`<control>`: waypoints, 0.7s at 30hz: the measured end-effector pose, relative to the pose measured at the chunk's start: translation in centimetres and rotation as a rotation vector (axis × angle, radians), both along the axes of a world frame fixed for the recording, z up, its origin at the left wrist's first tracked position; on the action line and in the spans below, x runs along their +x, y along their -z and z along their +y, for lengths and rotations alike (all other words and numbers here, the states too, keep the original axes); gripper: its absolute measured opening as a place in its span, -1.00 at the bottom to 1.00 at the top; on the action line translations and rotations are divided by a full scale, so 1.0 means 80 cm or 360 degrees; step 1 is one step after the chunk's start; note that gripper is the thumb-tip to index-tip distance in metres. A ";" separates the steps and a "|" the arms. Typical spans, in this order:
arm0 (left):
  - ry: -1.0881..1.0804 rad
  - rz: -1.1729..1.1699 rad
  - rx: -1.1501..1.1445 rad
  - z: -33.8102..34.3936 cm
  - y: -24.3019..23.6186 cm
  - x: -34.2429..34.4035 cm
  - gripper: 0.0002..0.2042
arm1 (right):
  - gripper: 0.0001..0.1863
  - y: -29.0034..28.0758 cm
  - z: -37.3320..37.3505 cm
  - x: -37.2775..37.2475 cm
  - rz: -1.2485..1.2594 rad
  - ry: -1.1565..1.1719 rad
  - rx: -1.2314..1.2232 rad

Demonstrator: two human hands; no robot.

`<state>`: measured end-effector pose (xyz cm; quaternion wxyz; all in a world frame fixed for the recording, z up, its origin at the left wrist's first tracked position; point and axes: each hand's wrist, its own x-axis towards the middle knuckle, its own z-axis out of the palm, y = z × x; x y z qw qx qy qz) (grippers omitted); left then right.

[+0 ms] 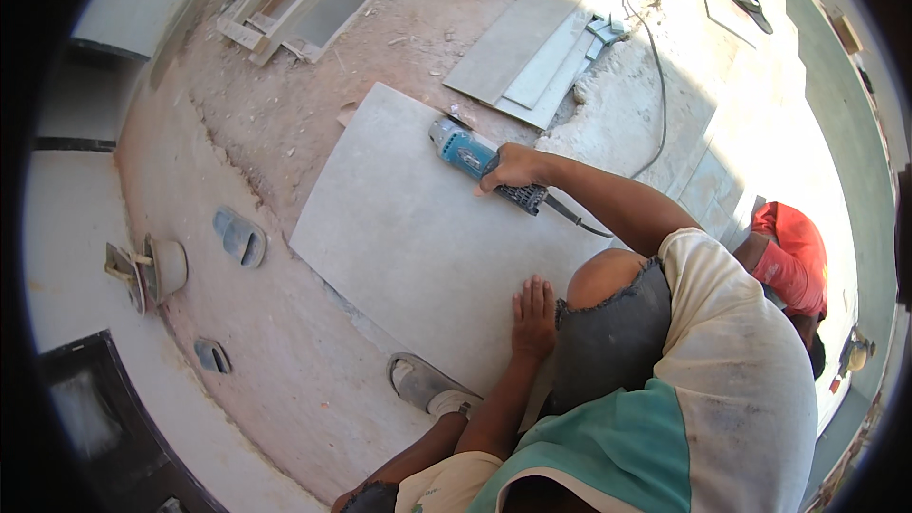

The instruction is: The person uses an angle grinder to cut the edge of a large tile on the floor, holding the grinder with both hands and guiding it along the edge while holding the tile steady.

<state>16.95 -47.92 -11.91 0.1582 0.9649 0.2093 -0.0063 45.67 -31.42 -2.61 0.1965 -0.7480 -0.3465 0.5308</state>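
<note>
A large grey floor tile [408, 228] lies on the ground in front of me. My right hand [516, 169] is wrapped round the body of a blue angle grinder [465, 152], whose grey head lies over the tile's far edge. The disc is mostly hidden behind the tool. From the grinder's rear a dark cord runs toward my forearm. My left hand [535, 318] rests flat on the tile near my bent knee, fingers stretched out. A grey slipper [418, 380] on my foot stands by the tile's near edge.
Cut tile pieces [518, 43] are stacked beyond the tile, near a loose cable [655, 66]. A wooden frame [294, 5] lies at far left. Loose slippers [239, 237] and a bucket [163, 268] are at left. A co-worker in red [793, 256] bends down at right.
</note>
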 end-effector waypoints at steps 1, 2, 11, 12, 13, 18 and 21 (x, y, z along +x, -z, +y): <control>0.0003 0.0008 0.0008 0.000 0.000 0.000 -0.46 | -0.20 0.000 -0.001 0.000 -0.0002 -0.0007 0.0000; 0.0005 0.0017 0.0016 0.000 0.001 0.000 -0.46 | -0.20 0.001 -0.001 0.000 -0.0004 -0.0002 -0.0003; -0.0002 -0.0005 -0.0008 0.001 -0.001 -0.001 -0.45 | -0.21 -0.001 -0.010 -0.001 -0.0019 0.0029 0.0005; 0.0003 0.0002 -0.0015 0.001 0.000 0.000 -0.45 | -0.21 -0.002 -0.012 -0.001 -0.0017 0.0026 0.0003; 0.0005 0.0010 -0.0020 0.001 0.001 0.000 -0.45 | -0.21 -0.003 -0.012 -0.001 -0.0015 0.0021 0.0004; 0.0009 0.0023 -0.0019 -0.001 0.013 -0.003 -0.44 | -0.22 -0.004 -0.016 -0.001 -0.0015 0.0018 -0.0017; -0.0005 -0.0018 0.0026 -0.003 0.018 -0.003 -0.44 | -0.22 0.000 -0.020 -0.002 -0.0008 0.0025 -0.0014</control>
